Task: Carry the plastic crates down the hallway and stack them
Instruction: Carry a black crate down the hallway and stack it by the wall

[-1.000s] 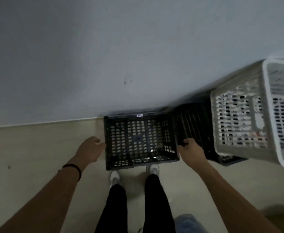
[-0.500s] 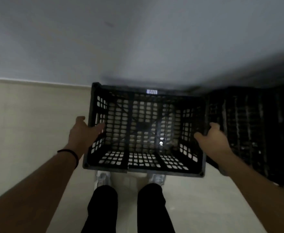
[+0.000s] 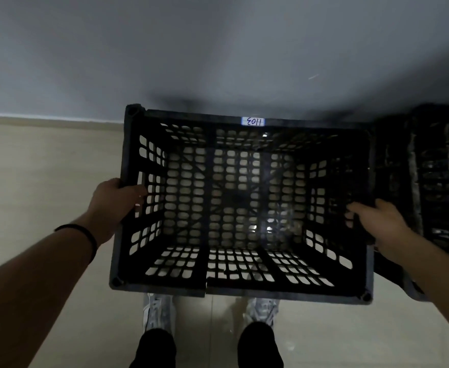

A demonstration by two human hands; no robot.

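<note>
An empty black perforated plastic crate (image 3: 239, 286) fills the middle of the view, open side up, with a small white label on its far rim. My left hand (image 3: 114, 200) is wrapped over the crate's left rim. On the right rim my right hand (image 3: 377, 221) grips the wall, fingers hooked inside. A second black crate (image 3: 427, 181) stands right beside it, touching or nearly touching its right side.
A grey wall (image 3: 218, 49) rises directly behind the crates. Beige tiled floor (image 3: 45, 168) lies to the left and below. My two feet in pale shoes (image 3: 157, 312) stand just under the crate's near edge.
My hands have closed over the two side rims of the black crate. The crate now looks larger and nearer; the white crate at the right is out of view.
</note>
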